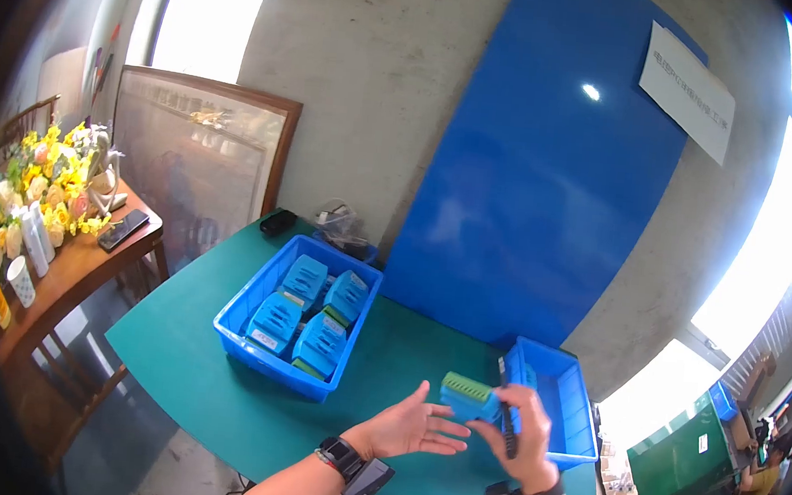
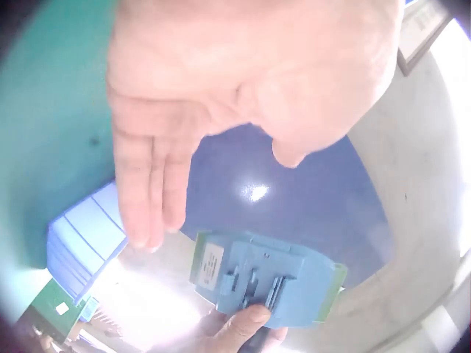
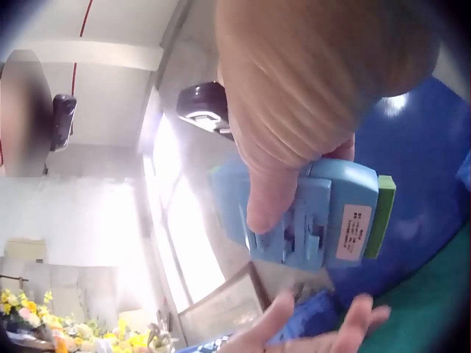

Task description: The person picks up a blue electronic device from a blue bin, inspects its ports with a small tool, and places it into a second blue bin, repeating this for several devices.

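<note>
Blue module (image 1: pixel 472 401) and a black object (image 1: pixel 508 428) are gripped by the right hand (image 1: pixel 530 437) beside the right bin (image 1: pixel 582 413), the left hand (image 1: pixel 403 428) outstretched, empty, farther from it.

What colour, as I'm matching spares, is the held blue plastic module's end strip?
The end strip is green, clearest from the right wrist.

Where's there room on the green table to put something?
There's bare green table left of the left blue bin, and between it and the right blue bin. Inside the left one it's crowded with blue boxes. Both hands are over the front part.
</note>
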Demonstrator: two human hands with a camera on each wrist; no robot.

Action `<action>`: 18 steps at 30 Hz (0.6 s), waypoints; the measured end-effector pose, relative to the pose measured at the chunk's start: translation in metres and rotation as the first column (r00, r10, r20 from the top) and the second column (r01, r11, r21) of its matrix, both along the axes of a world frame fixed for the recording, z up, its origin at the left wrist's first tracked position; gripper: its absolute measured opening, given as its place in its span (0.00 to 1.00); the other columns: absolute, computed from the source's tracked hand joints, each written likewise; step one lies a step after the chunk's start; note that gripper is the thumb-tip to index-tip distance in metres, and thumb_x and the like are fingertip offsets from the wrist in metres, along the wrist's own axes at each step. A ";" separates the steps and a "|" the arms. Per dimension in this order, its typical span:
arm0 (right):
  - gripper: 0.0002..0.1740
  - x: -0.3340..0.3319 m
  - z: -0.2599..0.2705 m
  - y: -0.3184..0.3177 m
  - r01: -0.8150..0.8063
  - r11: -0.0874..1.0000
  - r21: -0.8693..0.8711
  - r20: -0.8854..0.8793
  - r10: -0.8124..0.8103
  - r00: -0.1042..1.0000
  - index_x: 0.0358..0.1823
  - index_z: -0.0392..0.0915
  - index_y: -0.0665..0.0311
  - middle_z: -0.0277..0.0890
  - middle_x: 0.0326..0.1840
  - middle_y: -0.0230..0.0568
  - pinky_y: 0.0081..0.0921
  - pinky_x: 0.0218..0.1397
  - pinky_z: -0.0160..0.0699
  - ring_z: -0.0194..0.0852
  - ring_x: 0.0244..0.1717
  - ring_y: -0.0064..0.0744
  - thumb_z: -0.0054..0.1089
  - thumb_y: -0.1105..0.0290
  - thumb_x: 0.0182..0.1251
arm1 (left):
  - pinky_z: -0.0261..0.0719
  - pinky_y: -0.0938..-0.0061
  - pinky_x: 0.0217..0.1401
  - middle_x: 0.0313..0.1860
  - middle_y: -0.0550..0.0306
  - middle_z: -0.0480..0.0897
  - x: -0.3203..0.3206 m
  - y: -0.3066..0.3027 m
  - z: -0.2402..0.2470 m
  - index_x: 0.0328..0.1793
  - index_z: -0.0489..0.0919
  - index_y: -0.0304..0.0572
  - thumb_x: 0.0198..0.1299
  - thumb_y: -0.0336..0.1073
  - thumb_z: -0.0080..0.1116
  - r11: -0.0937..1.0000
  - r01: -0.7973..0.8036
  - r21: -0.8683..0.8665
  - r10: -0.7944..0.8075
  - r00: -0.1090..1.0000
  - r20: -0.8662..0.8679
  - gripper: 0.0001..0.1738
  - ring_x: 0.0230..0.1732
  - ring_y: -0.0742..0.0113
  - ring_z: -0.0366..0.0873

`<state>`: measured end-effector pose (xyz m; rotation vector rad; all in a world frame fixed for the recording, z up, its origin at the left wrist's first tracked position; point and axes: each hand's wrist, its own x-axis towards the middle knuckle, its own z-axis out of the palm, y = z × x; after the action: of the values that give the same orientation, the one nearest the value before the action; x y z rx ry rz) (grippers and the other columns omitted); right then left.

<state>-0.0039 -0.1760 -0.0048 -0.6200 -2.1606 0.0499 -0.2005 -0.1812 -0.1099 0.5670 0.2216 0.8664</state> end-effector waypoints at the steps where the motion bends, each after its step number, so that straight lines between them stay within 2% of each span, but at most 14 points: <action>1: 0.27 0.009 0.013 0.008 0.028 1.000 -0.003 0.014 -0.028 1.000 0.47 0.75 0.65 0.77 0.42 0.49 0.34 0.46 0.78 0.78 0.43 0.48 0.78 0.73 0.44 | 0.74 0.55 0.65 0.63 0.32 0.70 0.001 0.003 -0.005 0.72 0.55 0.28 0.67 0.67 0.40 0.996 -0.067 -0.065 0.067 0.998 0.002 0.47 0.60 0.39 0.74; 4: 0.25 0.056 0.040 0.045 0.233 0.968 -0.089 -0.024 -0.236 0.971 0.47 0.75 0.65 0.78 0.38 0.47 0.32 0.43 0.78 0.79 0.38 0.39 0.77 0.73 0.48 | 0.79 0.57 0.57 0.58 0.37 0.73 -0.002 0.007 -0.013 0.67 0.62 0.31 0.65 0.59 0.53 0.894 -0.435 -0.108 0.398 0.881 -0.256 0.39 0.54 0.42 0.77; 6: 0.24 0.082 0.060 0.064 0.382 0.898 -0.217 -0.057 -0.402 0.914 0.46 0.75 0.65 0.78 0.33 0.43 0.31 0.40 0.78 0.78 0.32 0.34 0.77 0.70 0.50 | 0.81 0.61 0.48 0.50 0.44 0.76 -0.004 0.014 -0.024 0.58 0.68 0.36 0.62 0.51 0.60 0.821 -0.560 -0.112 0.513 0.809 -0.287 0.29 0.45 0.51 0.79; 8: 0.25 0.133 0.045 0.103 0.553 0.794 -0.253 0.044 -0.562 0.826 0.45 0.75 0.65 0.78 0.32 0.41 0.30 0.39 0.79 0.77 0.31 0.33 0.79 0.66 0.48 | 0.81 0.64 0.44 0.41 0.54 0.80 -0.005 0.014 -0.024 0.50 0.75 0.43 0.65 0.49 0.56 0.807 -0.565 -0.170 0.508 0.812 -0.288 0.18 0.39 0.57 0.80; 9: 0.26 0.152 0.035 0.123 0.621 0.737 -0.268 0.090 -0.622 0.777 0.45 0.76 0.66 0.79 0.31 0.40 0.29 0.38 0.79 0.77 0.30 0.33 0.80 0.64 0.47 | 0.80 0.67 0.41 0.39 0.56 0.80 -0.003 0.013 -0.020 0.48 0.75 0.44 0.64 0.47 0.57 0.802 -0.573 -0.167 0.506 0.802 -0.318 0.16 0.38 0.60 0.80; 14: 0.31 0.181 -0.029 0.153 0.692 0.670 -0.268 0.315 -0.618 0.721 0.43 0.78 0.66 0.81 0.32 0.45 0.33 0.42 0.79 0.81 0.36 0.38 0.82 0.56 0.42 | 0.81 0.67 0.39 0.39 0.55 0.79 -0.003 0.010 -0.016 0.48 0.72 0.43 0.61 0.43 0.61 0.810 -0.561 -0.170 0.497 0.811 -0.308 0.16 0.37 0.61 0.79; 15: 0.31 0.174 -0.031 0.151 0.683 0.653 -0.329 0.337 -0.594 0.730 0.43 0.79 0.66 0.82 0.34 0.49 0.37 0.45 0.79 0.82 0.39 0.45 0.82 0.55 0.42 | 0.81 0.67 0.39 0.38 0.56 0.79 -0.003 0.010 -0.017 0.48 0.72 0.43 0.61 0.42 0.61 0.805 -0.567 -0.173 0.499 0.806 -0.319 0.16 0.37 0.61 0.79; 18: 0.31 0.181 -0.059 0.175 0.706 0.668 -0.236 0.426 -0.582 0.693 0.44 0.79 0.67 0.82 0.36 0.51 0.38 0.47 0.79 0.82 0.42 0.50 0.81 0.55 0.43 | 0.81 0.67 0.39 0.38 0.56 0.80 -0.004 0.012 -0.019 0.47 0.72 0.43 0.61 0.42 0.61 0.788 -0.584 -0.196 0.506 0.795 -0.335 0.15 0.36 0.61 0.80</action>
<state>0.1772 -0.0010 -0.0633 -1.7285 -2.1015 -0.0209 -0.2049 -0.1691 -0.1289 0.3356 0.7832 1.3004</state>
